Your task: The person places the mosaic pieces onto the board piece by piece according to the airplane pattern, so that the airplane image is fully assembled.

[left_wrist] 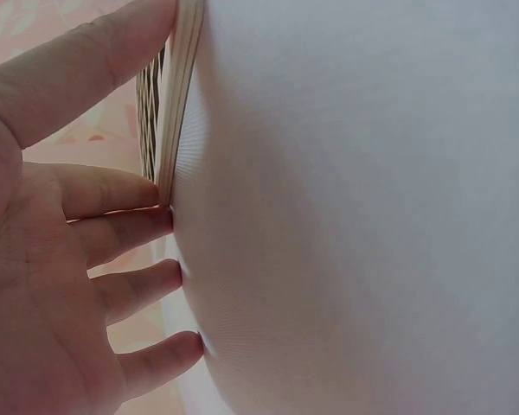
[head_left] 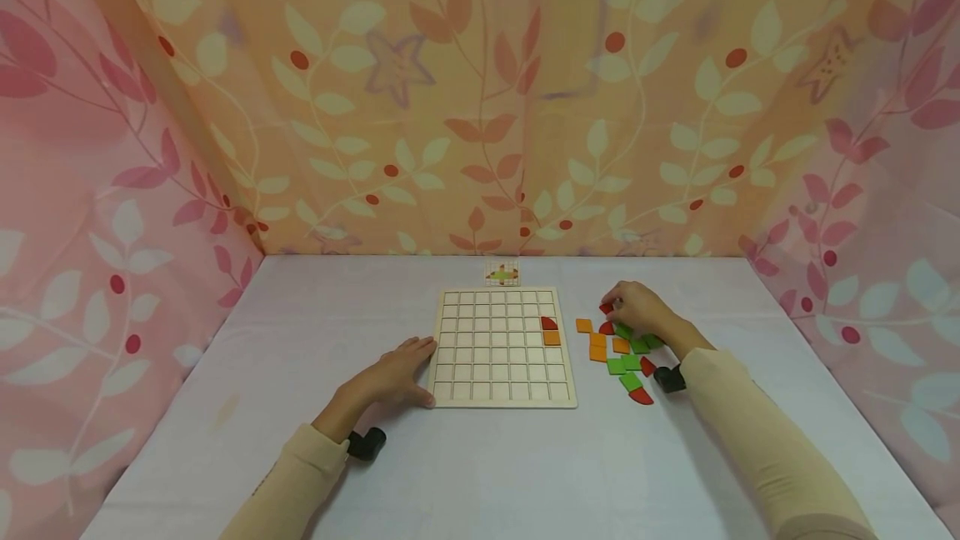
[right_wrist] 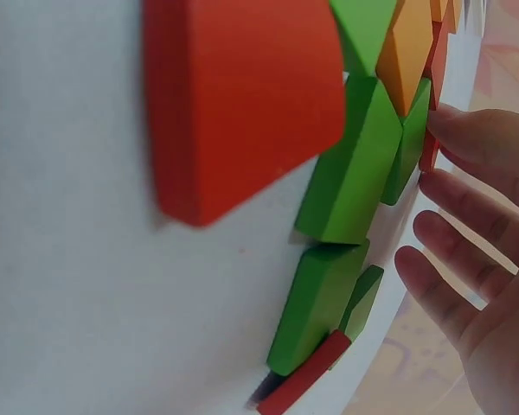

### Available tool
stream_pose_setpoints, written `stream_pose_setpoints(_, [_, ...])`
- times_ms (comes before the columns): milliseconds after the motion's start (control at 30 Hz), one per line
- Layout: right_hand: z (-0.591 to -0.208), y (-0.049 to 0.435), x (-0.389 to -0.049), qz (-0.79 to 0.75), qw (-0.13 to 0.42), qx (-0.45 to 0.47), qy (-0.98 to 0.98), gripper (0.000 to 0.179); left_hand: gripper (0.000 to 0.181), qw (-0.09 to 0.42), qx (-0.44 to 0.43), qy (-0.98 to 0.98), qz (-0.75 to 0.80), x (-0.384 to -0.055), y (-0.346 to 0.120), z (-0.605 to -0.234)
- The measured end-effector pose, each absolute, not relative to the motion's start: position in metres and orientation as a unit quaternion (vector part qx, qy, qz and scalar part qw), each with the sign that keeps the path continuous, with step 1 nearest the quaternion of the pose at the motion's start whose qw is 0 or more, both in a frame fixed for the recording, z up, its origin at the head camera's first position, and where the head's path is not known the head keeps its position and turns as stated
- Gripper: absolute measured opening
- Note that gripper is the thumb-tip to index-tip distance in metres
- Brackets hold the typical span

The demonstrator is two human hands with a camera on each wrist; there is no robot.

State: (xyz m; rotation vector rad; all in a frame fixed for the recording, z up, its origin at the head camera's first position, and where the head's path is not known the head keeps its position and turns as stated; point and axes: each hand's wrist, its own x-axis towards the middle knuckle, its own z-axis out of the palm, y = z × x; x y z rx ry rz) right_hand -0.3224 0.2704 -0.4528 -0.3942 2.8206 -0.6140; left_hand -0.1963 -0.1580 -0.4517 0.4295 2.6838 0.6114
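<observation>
Nearest, the beige knit-looking sleeves point(head_left: 757, 432) come in from left and right over a smooth white tabletop point(head_left: 495, 473), each wrist carrying a black device point(head_left: 367, 444). The left hand point(head_left: 393, 373) is spread wide, gripping nothing, its thumb and fingertips against the left edge of a pale wooden board point(head_left: 472, 357) grooved into square cells. Right of it lie thick, smooth pieces: red quarter-rounds point(head_left: 641, 397), green squares point(head_left: 632, 362) and orange squares point(head_left: 597, 353). One red quarter-round and one orange square sit on the board's right side. At the pile's far end, the right hand point(head_left: 637, 307) pinches a red piece point(head_left: 606, 307) between thumb and forefinger, the other fingers loosely extended. Beyond the board lies a small printed card point(head_left: 502, 272), then leaf-patterned cloth point(head_left: 480, 90).
</observation>
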Motion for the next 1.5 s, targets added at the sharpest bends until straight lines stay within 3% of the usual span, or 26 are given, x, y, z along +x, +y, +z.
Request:
stream_pose_setpoints(667, [-0.448, 0.266, -0.313, -0.238, 0.107, -0.1, 0.96, 0.034, 0.095, 0.175, 0.154, 0.949, 0.211, -0.195, -0.158, -0.449])
stream_pose_setpoints(1500, [-0.444, 0.261, -0.283, -0.268, 0.002, -0.149, 0.952, 0.027, 0.096, 0.172, 0.152, 0.949, 0.217, -0.197, -0.16, -0.455])
